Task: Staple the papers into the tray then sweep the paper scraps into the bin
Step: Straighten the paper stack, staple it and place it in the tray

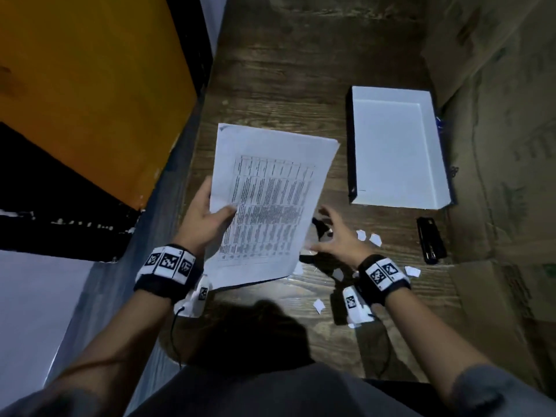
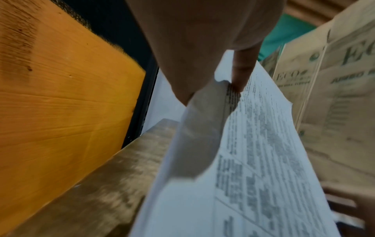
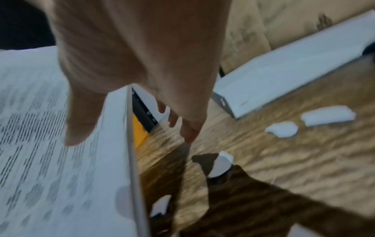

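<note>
Above the dark wood-grain table, the left hand holds a white stack of printed paper sheets by its left edge, thumb curled over the printed face and fingers behind, so the stack hangs tilted clear of the surface. The right hand hovers just beside the stack's right edge with fingers spread and relaxed, gripping nothing; in the right wrist view its fingertips reach down toward the tabletop next to the paper's edge.

A shallow white rectangular tray lies to the right of the papers, well apart from them, and no sheets show inside it. A black stapler lies flat near the tray's near corner, untouched and apart from both hands. Small torn white paper scraps are scattered over the table around the right wrist, some partly shadowed. No bin is clearly identifiable in any view; brown cardboard boxes stand along the right side.

Judging from this, the task is at an early stage: whether the stack is stapled cannot be told, it has not reached the tray, and all the sweeping is left.
</note>
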